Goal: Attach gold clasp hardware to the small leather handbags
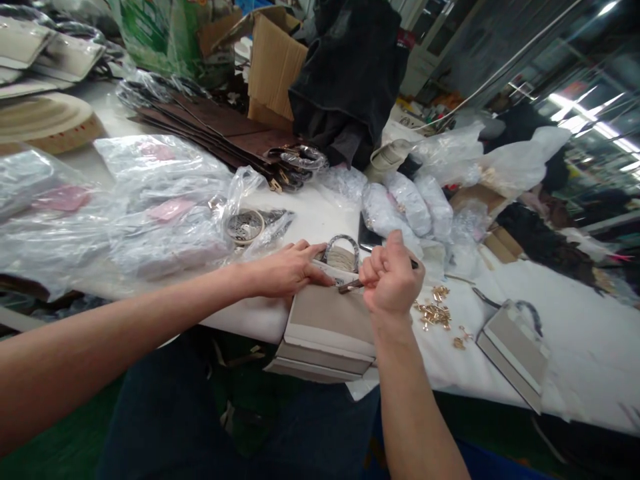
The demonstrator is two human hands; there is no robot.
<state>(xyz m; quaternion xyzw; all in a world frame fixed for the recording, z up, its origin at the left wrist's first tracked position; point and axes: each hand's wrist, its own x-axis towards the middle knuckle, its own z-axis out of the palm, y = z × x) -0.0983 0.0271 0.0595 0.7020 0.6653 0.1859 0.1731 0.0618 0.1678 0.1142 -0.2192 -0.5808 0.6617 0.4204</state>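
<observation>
A beige bag piece (330, 317) lies at the table's front edge, its lower part over the edge. A round handle (357, 248) in clear wrap stands at its far side. My left hand (285, 270) rests on the far left part of the bag piece, fingers stretched and apart. My right hand (393, 277) is closed in a fist around a slim dark metal tool (350, 287), thumb up. The tool's tip points left and meets the bag piece near my left fingertips. My right fingers hide the tool's middle, so its exact kind is unclear.
Loose gold metal fittings (434, 313) lie right of my right hand. Farther right is another beige bag piece (517, 347). Clear plastic bags (165, 207) cover the left, with a tape roll (246, 227) beside them. Dark brown panels (215, 133) are stacked behind, near a cardboard box (277, 67).
</observation>
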